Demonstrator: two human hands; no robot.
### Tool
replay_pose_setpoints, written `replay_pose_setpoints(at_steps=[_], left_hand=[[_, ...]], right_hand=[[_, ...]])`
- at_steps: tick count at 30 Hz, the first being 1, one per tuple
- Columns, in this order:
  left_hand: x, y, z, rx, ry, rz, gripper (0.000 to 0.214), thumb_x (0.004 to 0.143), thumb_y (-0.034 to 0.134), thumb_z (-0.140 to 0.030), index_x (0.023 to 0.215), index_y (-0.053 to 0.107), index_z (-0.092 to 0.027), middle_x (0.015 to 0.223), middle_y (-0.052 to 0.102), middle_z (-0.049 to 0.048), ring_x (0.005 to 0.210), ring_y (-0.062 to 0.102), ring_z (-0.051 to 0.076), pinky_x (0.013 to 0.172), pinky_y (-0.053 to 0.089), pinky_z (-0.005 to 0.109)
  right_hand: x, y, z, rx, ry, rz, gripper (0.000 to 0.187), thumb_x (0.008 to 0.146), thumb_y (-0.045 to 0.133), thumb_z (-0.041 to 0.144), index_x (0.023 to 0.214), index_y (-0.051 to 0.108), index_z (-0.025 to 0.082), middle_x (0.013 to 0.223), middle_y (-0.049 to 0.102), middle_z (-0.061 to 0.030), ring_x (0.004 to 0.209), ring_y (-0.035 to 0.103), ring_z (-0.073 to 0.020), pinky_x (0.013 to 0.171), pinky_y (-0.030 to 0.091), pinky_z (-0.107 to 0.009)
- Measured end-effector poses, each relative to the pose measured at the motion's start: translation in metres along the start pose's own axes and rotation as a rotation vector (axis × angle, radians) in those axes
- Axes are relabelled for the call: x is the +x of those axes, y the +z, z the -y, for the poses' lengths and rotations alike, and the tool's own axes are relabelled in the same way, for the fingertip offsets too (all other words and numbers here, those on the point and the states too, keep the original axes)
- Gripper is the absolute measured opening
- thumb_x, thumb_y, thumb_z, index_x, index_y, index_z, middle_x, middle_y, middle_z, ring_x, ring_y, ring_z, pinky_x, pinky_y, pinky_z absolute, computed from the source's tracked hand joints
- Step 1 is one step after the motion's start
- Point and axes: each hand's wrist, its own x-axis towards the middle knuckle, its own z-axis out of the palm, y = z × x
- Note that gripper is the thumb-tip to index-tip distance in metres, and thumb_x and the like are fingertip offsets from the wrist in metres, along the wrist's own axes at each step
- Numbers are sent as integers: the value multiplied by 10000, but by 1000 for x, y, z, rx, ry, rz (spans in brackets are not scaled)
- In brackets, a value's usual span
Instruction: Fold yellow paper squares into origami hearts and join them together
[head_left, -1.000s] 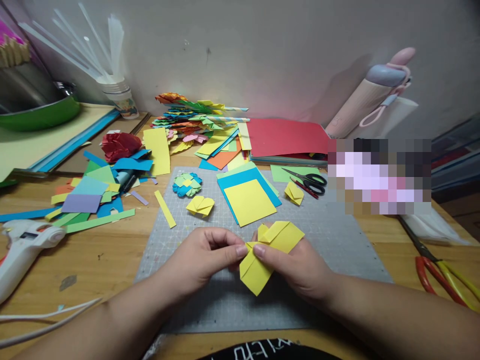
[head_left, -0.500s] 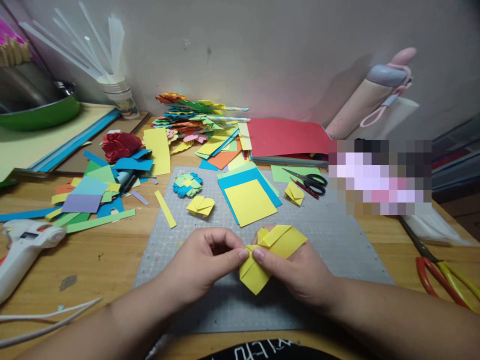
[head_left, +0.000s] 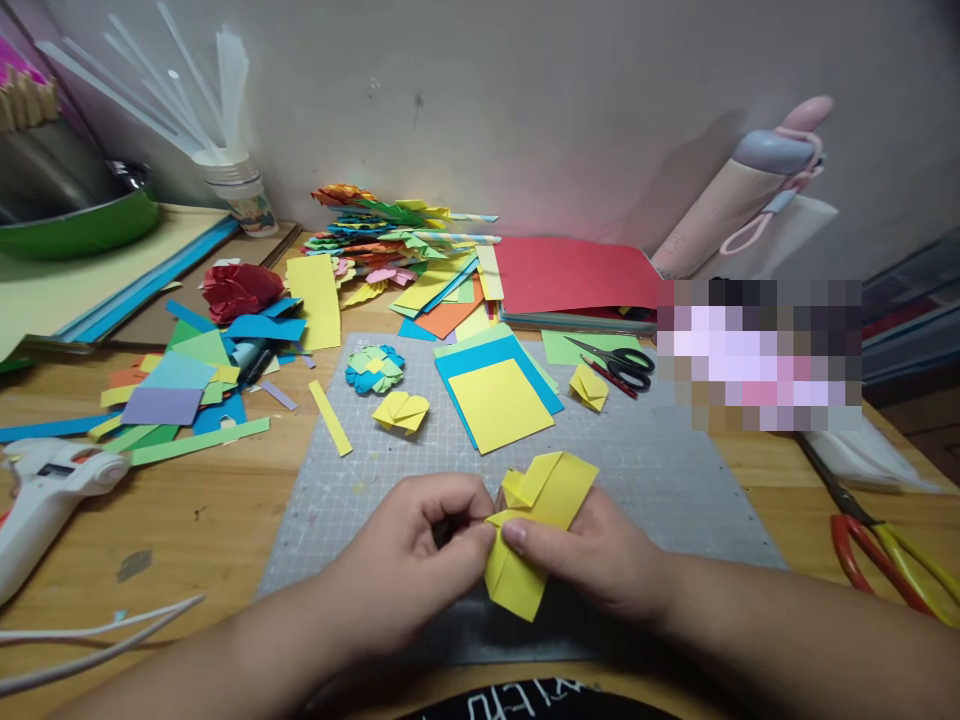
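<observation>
A partly folded yellow paper piece (head_left: 541, 530) is held over the near edge of the grey cutting mat (head_left: 675, 480). My left hand (head_left: 409, 560) pinches its left corner between thumb and forefinger. My right hand (head_left: 592, 555) holds it from below, thumb pressed on the middle fold. Further back on the mat lie a folded yellow heart shape (head_left: 402, 411), a small folded yellow piece (head_left: 589, 386), a yellow square on blue sheets (head_left: 499, 402) and a blue-green paper flower (head_left: 374, 368).
A white glue gun (head_left: 52, 490) lies at the left, black scissors (head_left: 619, 363) at the mat's back edge, orange-handled scissors (head_left: 885, 545) at the right. Coloured paper scraps (head_left: 195, 385) and folded flowers (head_left: 375, 235) crowd the back; red paper (head_left: 574, 275) lies beyond the mat.
Both hands have drawn a little nearer to me with the yellow piece. The paper has turned slightly, and the left fingers have closed tighter on its corner.
</observation>
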Motion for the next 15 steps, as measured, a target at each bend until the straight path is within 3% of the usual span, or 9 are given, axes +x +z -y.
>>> replay_pose_setpoints(at_steps=[6, 11, 15], left_hand=[[5, 1, 1, -76, -24, -31, 225, 832, 503, -324, 670, 464, -173, 647, 432, -34, 631, 384, 117, 593, 326, 249], [4, 1, 0, -8, -24, -13, 284, 840, 503, -352, 627, 438, -176, 626, 404, -38, 621, 364, 116, 582, 314, 247], [2, 0, 2, 12, -14, 8, 280, 849, 492, -319, 616, 437, -174, 612, 408, -40, 616, 375, 112, 591, 325, 245]], right_hand=[[3, -1, -3, 65, 23, 6, 208, 845, 618, 352, 859, 601, 146, 766, 555, 2, 662, 485, -83, 610, 417, -190], [3, -2, -4, 101, 59, 33, 241, 828, 640, 382, 826, 609, 143, 721, 538, 11, 624, 465, -76, 562, 395, -175], [3, -3, -6, 141, 66, -35, 254, 835, 633, 399, 819, 610, 147, 728, 553, 7, 626, 491, -77, 570, 406, -181]])
